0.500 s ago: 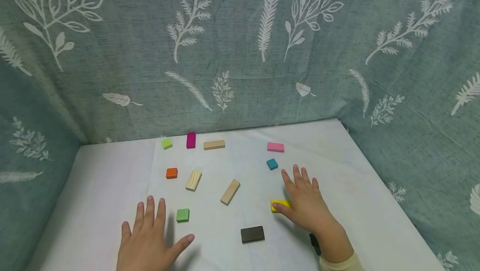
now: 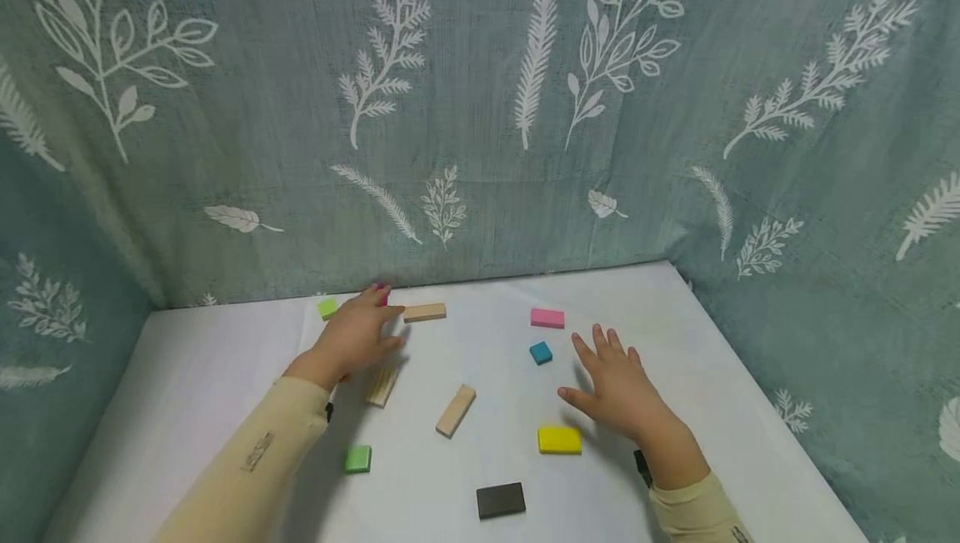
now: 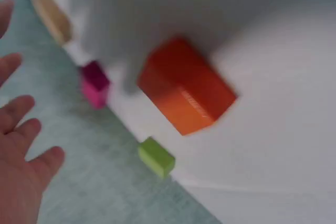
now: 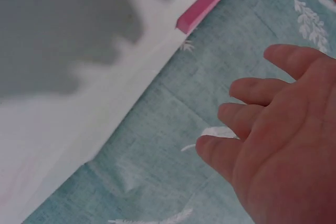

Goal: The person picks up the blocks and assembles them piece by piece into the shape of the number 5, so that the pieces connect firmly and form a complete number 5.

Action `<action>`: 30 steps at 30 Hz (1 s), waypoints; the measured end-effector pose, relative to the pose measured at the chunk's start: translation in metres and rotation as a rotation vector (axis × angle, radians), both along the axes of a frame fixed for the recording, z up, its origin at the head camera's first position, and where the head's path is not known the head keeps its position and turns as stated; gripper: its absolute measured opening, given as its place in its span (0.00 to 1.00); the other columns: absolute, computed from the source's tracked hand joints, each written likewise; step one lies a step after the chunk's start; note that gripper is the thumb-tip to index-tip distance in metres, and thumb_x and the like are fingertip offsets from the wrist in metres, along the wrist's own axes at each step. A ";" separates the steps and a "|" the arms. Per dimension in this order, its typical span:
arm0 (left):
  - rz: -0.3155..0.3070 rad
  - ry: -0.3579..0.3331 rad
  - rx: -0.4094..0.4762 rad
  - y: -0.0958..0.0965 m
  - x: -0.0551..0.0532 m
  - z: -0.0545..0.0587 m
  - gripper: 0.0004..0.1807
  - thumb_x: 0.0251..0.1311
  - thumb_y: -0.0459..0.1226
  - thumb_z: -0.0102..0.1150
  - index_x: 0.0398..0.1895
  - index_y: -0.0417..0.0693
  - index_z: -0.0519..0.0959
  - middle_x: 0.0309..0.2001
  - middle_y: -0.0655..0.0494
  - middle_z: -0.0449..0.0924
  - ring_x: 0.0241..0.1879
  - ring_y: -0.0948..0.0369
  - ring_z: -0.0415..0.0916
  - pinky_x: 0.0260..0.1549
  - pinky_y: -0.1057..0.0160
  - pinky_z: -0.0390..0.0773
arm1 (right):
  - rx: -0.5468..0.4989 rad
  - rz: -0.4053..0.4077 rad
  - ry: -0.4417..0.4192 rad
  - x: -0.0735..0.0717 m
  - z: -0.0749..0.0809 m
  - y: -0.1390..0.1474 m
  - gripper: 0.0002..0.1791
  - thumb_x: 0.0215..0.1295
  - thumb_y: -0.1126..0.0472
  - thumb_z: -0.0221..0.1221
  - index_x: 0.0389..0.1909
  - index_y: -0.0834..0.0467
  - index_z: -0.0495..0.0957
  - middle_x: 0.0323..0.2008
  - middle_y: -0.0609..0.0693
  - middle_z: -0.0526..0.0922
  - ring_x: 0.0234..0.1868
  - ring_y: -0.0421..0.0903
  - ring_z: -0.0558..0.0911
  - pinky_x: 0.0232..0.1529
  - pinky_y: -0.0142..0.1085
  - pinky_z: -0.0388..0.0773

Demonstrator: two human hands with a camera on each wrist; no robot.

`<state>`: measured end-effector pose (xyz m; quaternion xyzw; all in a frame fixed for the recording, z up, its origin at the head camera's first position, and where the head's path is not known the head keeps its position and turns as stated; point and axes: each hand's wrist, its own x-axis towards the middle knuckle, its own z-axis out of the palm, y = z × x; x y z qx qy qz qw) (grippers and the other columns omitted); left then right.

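Note:
Fingers spread, my left hand reaches over the back left blocks with nothing in its grasp. Its fingertips partly cover a magenta block in the head view. A lime green block lies left of that hand, and a plain wooden block to its right. An orange block shows in the left wrist view but is hidden in the head view. My right hand, fingers extended, hovers empty between a blue block and a yellow block. A pink block lies beyond it.
On the white table also lie a striped wooden block, a plain wooden block, a green block and a dark block. A leaf-patterned curtain stands along the back and sides.
My left hand has moved forward from the near left to the far blocks. My right hand has lifted away from the yellow block, which is now uncovered. The head view has tilted slightly up.

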<state>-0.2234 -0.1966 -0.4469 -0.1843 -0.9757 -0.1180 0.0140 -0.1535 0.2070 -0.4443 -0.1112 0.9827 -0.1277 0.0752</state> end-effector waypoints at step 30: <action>0.010 -0.081 0.264 0.026 -0.047 -0.037 0.19 0.56 0.46 0.73 0.48 0.49 0.88 0.70 0.35 0.69 0.74 0.30 0.53 0.69 0.28 0.55 | -0.169 -0.021 -0.074 -0.011 -0.025 0.008 0.44 0.64 0.40 0.65 0.76 0.56 0.63 0.77 0.64 0.57 0.79 0.64 0.55 0.74 0.67 0.51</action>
